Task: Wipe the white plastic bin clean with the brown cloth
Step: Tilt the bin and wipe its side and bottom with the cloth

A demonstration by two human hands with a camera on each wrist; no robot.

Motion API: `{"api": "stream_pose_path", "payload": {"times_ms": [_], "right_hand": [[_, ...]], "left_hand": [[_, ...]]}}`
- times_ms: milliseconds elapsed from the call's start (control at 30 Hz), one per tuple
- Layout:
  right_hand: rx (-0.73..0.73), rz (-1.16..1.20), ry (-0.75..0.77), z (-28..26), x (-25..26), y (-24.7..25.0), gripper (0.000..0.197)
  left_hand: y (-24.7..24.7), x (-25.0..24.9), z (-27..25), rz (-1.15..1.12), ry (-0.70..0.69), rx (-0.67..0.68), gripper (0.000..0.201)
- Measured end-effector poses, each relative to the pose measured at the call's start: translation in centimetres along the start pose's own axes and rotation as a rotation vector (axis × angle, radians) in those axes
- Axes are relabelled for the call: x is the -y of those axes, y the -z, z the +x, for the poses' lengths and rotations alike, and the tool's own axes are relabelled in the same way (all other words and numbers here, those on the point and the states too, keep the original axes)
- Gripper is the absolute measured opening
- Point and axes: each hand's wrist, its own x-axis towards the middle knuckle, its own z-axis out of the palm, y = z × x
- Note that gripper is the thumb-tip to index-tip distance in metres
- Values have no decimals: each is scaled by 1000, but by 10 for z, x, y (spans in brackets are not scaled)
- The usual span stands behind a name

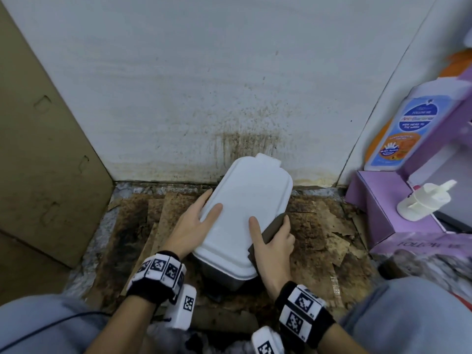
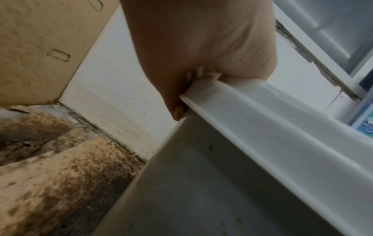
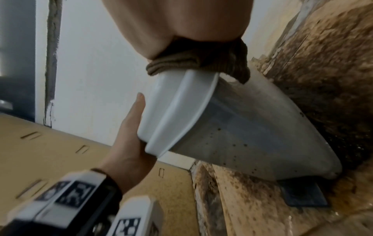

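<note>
Bin (image 1: 242, 208) smooth white plastic, rounded oblong | cloth (image 1: 273, 229) brown, ribbed, folded

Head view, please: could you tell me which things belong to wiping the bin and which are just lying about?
Job in hand: white plastic bin; brown cloth; left hand gripping the bin's rim; right hand pressing the cloth to its side.
Lying about: wash bottle; purple box; pump dispenser; cardboard sheet.

Bin (image 1: 242, 213) smooth white plastic, slight sheen; cloth (image 3: 201, 63) ribbed brown fabric; floor cardboard (image 1: 319, 226) rough, stained.
</note>
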Motion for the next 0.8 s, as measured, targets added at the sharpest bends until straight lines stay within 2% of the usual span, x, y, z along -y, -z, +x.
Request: {"api": "stream_pose_path", "payload": {"times_ms": [133,233,367,533,700,800], "right_hand": [[8,1,6,-3,-11,-12,101],[28,5,31,0,-14,-17,96],[23,21,36,9,-9,-22,91],[-6,45,22,47,8,-13,86],[26,-4,14,95,24,-2,86],[20,-18,43,120,31,5,85]], "left_hand": [[2,10,6,59,25,33,84],[-1,15,11,91,40,-6,79],[-7,19,11,179,71,-113,78],[-16,11,-5,292,195,-318,77],[-30,21,-31,230,259,-355,87],[-43,26,-41,1,303,-343,91]]}}
